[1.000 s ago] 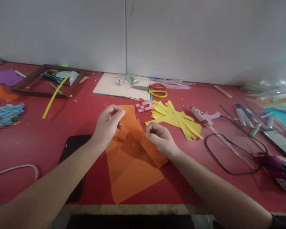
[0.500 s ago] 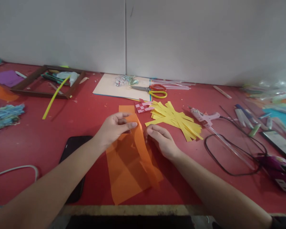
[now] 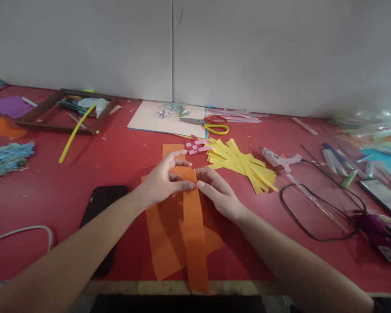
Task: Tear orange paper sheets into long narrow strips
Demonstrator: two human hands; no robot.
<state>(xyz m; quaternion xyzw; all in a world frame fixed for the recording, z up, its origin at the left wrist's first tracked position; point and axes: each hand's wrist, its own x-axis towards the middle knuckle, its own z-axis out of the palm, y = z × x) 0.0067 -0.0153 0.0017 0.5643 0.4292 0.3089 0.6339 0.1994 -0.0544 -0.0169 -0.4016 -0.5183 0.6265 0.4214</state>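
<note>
A long orange paper strip (image 3: 195,234) hangs from between my two hands, its lower end reaching over the table's front edge. My left hand (image 3: 164,180) has its thumb on the strip's upper part, with the fingers curved behind and above it. At the strip's right edge, my right hand (image 3: 220,193) pinches the paper between thumb and fingertips. Beneath lie larger orange paper pieces (image 3: 164,243), overlapping at angles and partly covered by the strip and my left hand. Just beyond my fingers are a pink checkered woven piece (image 3: 195,146) and a pile of yellow paper strips (image 3: 239,163).
Scissors (image 3: 211,124) rest on a pale board (image 3: 143,117) at the back. A pink glue gun (image 3: 278,161) with a looped black cord is at right. To the left lie a black phone (image 3: 101,206), a wooden frame (image 3: 58,128) and a blue fringed bundle (image 3: 8,161).
The orange strip has swung from a slant to hang nearly straight toward me, its end now past the table edge. My left hand has shifted slightly right and down, and my right hand has met the strip's edge.
</note>
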